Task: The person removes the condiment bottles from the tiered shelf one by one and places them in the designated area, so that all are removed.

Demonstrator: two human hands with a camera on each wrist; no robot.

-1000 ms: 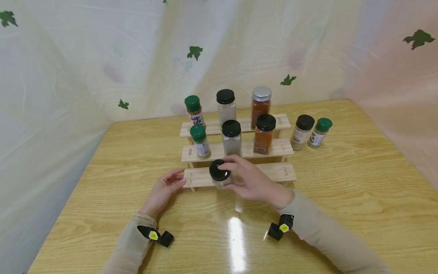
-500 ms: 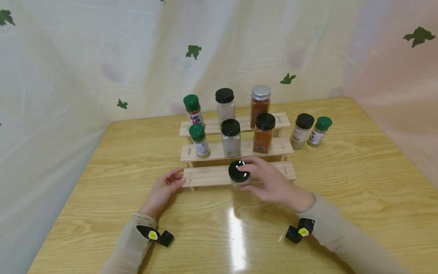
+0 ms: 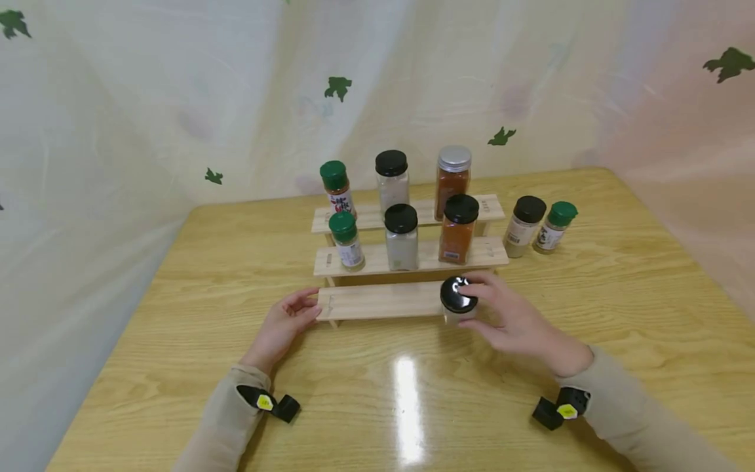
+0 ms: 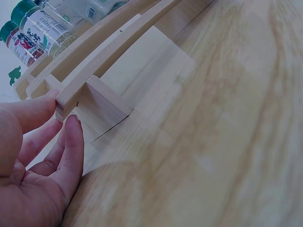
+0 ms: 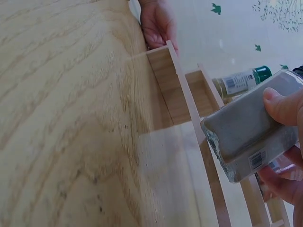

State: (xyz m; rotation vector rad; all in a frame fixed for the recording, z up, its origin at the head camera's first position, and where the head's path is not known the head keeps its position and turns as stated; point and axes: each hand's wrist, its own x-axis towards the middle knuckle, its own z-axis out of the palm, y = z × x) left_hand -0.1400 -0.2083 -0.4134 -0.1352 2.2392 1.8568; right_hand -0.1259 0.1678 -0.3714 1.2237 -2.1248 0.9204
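The right hand [image 3: 518, 322] holds one jar [image 3: 453, 301] near the right edge of the rack [image 3: 380, 302]; the left hand [image 3: 283, 330] pinches its left edge.

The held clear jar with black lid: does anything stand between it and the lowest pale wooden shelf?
Nothing visible stands between this jar and the lowest shelf; the orange-filled, black-lidded jar stands behind, on the middle shelf.

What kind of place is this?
Probably an indoor tabletop, though I can't tell which room. There's a wood-grain table, a pale backdrop with green leaf-like shapes behind it, and a stepped wooden rack holding lidded jars.
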